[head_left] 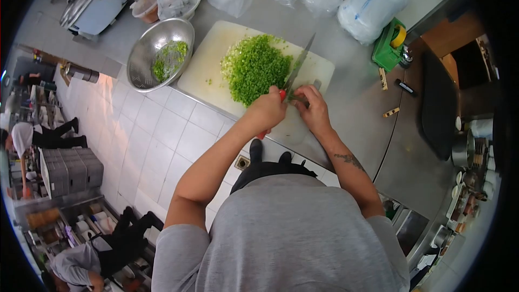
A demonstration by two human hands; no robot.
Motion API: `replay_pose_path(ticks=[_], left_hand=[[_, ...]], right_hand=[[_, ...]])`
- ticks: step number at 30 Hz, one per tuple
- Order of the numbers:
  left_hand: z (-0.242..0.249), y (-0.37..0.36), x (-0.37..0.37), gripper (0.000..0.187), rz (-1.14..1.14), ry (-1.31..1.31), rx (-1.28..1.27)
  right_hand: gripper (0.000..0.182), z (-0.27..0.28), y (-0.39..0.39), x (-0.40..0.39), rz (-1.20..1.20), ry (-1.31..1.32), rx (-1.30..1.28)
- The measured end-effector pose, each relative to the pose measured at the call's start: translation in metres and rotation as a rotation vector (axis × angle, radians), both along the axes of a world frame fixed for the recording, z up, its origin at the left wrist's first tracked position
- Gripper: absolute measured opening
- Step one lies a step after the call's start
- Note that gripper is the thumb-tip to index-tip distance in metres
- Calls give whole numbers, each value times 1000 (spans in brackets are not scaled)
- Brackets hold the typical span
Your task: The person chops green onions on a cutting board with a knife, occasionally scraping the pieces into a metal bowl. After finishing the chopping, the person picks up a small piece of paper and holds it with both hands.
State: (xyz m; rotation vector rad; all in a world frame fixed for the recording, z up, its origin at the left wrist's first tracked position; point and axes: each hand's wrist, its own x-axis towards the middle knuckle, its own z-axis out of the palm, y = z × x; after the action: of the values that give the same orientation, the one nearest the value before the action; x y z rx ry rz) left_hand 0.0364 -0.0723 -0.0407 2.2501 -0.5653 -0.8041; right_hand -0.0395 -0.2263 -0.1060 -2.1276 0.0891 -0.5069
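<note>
My left hand (267,111) is closed round the red handle of a knife (300,65), whose blade points up and away over the cutting board. The fingers of my right hand (312,109) are bent, with thumb and fingertips close to the knife's heel; whatever lies between them is too small to make out. Beside the blade, a large heap of chopped green onion (257,70) covers the middle of the white cutting board (203,67). A metal colander (136,57) at the board's left holds some chopped greens (170,60).
Plastic bags (373,2) and bowls (146,6) line the counter's far side. A green tape dispenser (386,46) stands right of the board, near small clips (391,112) and a black object (405,87). Two other people (81,262) are at the left.
</note>
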Motion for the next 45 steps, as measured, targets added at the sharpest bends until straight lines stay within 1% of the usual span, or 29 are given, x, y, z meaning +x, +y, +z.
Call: replay_pose_path(ticks=[3,6,9,12,13,16,17,20,23,26,29,32,33,35,38,39,41,43,45], left_hand=[[8,20,-1,31,14,30,-10],[14,34,-3,30,3,-78,-32],[20,34,-8,30,2,-144,-15],[14,32,-21,29,-3,-188,-25],[14,30,-26,30,-1,-171,-10],[4,27,-38,33,-32,-260,29],[4,26,-40,34,-19,-197,53],[6,23,-48,33,-30,-181,81],[-4,18,-53,32,-20,-151,102],[-20,6,-48,32,1,-253,29],[-15,-1,-23,33,4,-65,21],[-12,10,-27,33,-19,-72,33],[-18,14,-26,33,-20,-144,34],[-33,24,-23,32,-37,-283,32],[-2,37,-6,31,-17,-107,-16],[6,41,-2,31,-15,-109,-30],[19,50,6,31,-2,-111,-56],[33,61,12,30,-9,-150,-78],[44,71,15,30,-23,-209,-76]], right_hand=[[30,8,-6,-5,21,93,93],[34,15,-9,-11,33,154,69],[32,5,-8,-11,15,11,-174],[24,5,-4,-5,-1,-98,-296],[21,3,-4,-4,8,-115,-295],[16,0,-3,-3,27,-155,-295],[16,1,-3,-3,31,-163,-295],[15,2,-2,-2,38,-165,-313],[15,4,-1,-1,39,-141,-331],[17,5,0,-1,60,-121,-349],[20,3,2,-1,84,-114,-390],[21,-1,3,1,104,-120,-493],[22,-2,4,1,101,-120,-534],[21,1,5,3,118,-85,-527],[19,3,6,1,136,-36,-472],[18,1,9,0,142,-21,-445],[15,-6,37,-12,246,-72,-304],[12,7,83,-23,398,9,-89],[14,22,109,-23,621,157,59]])
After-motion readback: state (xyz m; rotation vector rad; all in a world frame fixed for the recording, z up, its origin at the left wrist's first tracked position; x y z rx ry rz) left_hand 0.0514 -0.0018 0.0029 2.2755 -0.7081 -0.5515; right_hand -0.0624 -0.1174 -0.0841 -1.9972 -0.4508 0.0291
